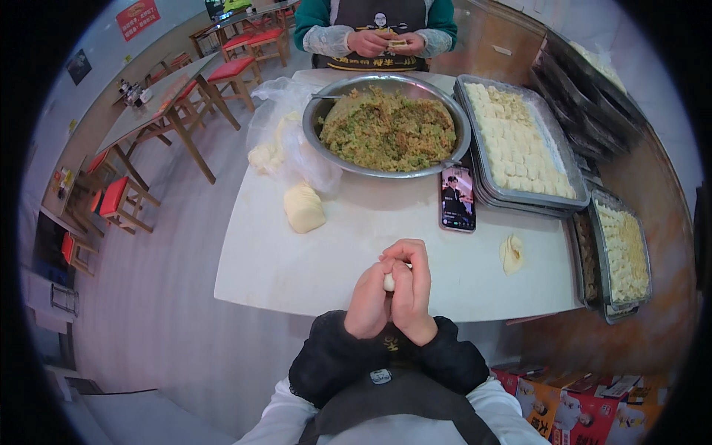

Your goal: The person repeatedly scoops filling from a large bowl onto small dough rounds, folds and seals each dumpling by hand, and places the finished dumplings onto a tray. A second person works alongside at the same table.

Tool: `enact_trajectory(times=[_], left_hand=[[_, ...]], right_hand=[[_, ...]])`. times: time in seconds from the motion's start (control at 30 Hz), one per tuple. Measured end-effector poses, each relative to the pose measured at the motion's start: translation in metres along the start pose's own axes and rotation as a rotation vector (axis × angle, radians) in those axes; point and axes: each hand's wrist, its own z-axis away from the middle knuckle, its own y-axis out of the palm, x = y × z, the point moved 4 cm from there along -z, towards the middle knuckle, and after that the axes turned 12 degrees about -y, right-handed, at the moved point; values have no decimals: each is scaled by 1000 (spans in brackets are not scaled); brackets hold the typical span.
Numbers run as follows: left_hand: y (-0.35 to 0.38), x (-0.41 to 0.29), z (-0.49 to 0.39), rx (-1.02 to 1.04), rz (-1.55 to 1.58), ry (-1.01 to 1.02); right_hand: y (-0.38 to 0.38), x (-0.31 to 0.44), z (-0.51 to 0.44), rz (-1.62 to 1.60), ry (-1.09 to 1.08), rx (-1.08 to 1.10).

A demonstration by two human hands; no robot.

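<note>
My left hand (367, 303) and my right hand (414, 292) are cupped together over the near part of the white table (267, 267). Between them they press a pale dough dumpling (389, 282), mostly hidden by the fingers. Ahead of my hands stands a steel bowl (317, 139) heaped with chopped greenish-brown filling (389, 130). A stack of round dough wrappers (304, 208) lies to the left. On the right, a single folded wrapper or dumpling (510, 255) rests on the tabletop.
A smartphone (458, 199) with a lit screen lies below the bowl. Stacked metal trays (531, 203) hold rows of dumplings, and another dumpling tray (623, 250) sits lower right. A plastic bag (295, 150) holds more dough. Across the table, a person's hands (384, 43) work a wrapper.
</note>
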Motion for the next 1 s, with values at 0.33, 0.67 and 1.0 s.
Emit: enact_trajectory(times=[0.33,0.67,1.0], left_hand=[[-11,-16,-18,94,127,71],[4,-17,-8,-227,-242,359],[-1,-29,3,-85,-693,470]], right_hand=[[-33,-2,-22,27,145,47],[-5,-5,3,142,36,141],[-36,-3,-23,163,153,136]])
